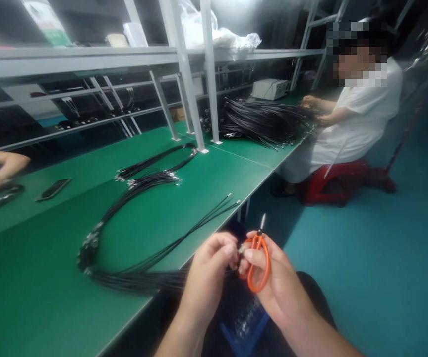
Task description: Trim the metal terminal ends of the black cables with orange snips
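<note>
A long bundle of black cables (135,280) curves over the green table and runs behind my left hand (215,258). My left fingers are pinched near a small pale cable end (241,251), in front of me at the table's edge. On the other side of that end, my right hand (273,265) pinches with thumb and finger. It also holds orange-handled scissors (259,267), their blades pointing up and away. Several loose cable ends (214,210) of the bundle stick out toward the table edge.
A second cable loop (154,158) and a phone (53,189) lie on the table (214,173). Shelf posts (193,99) rise from it. A co-worker on a red stool (333,181) handles a large cable pile (262,121). Another person's arm (3,166) is at left. A blue tray (241,322) sits below my hands.
</note>
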`<state>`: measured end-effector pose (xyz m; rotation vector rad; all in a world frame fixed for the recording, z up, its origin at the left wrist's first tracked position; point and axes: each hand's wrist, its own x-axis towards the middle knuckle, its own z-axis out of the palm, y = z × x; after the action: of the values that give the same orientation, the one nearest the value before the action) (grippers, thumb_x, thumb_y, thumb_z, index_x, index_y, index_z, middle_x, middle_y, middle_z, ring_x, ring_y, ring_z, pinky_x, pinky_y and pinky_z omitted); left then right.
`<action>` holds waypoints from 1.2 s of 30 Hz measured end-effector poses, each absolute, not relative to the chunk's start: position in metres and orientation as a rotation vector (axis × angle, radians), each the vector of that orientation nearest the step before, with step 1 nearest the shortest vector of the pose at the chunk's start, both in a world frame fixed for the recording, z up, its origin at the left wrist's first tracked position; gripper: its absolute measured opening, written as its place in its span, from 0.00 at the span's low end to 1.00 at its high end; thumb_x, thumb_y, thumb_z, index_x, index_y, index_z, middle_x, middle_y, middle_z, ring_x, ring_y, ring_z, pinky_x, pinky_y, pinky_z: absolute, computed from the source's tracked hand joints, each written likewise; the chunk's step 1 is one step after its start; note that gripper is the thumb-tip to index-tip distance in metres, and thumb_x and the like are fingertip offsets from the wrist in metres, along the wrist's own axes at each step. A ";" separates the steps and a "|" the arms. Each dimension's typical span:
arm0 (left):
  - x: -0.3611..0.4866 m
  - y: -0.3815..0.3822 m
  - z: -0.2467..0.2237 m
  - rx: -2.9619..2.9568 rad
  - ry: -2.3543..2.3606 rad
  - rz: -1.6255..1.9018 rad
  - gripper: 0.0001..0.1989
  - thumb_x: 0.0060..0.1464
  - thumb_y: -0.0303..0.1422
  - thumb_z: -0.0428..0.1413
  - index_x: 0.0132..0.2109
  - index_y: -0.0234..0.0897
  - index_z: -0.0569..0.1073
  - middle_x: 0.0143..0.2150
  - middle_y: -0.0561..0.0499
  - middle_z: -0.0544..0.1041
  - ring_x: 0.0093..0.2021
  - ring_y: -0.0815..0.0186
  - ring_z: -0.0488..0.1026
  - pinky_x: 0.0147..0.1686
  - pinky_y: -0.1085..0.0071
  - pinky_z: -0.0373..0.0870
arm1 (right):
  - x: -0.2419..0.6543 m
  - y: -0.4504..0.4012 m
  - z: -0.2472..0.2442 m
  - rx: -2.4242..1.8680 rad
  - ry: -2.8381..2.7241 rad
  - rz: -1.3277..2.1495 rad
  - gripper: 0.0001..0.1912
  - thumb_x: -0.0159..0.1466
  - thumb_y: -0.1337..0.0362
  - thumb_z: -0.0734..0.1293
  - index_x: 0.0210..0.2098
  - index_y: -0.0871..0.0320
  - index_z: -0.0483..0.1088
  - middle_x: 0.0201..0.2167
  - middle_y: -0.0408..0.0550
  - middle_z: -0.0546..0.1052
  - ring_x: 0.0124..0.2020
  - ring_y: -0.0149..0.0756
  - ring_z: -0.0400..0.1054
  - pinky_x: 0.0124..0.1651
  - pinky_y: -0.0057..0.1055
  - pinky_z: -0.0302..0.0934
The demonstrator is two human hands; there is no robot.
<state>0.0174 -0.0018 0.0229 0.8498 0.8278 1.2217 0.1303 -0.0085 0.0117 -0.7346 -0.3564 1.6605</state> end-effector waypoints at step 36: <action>-0.007 -0.007 0.017 2.044 1.516 1.360 0.10 0.56 0.26 0.52 0.41 0.41 0.76 0.44 0.46 0.76 0.43 0.61 0.75 0.40 0.68 0.72 | 0.123 -0.003 0.019 -0.688 -0.308 1.652 0.14 0.54 0.74 0.69 0.37 0.58 0.65 0.25 0.41 0.73 0.23 0.26 0.66 0.29 0.23 0.63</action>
<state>-0.0067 -0.0074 0.0165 2.0438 1.5163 1.3598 0.1230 -0.0031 0.0187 -0.6884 -0.3078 1.6515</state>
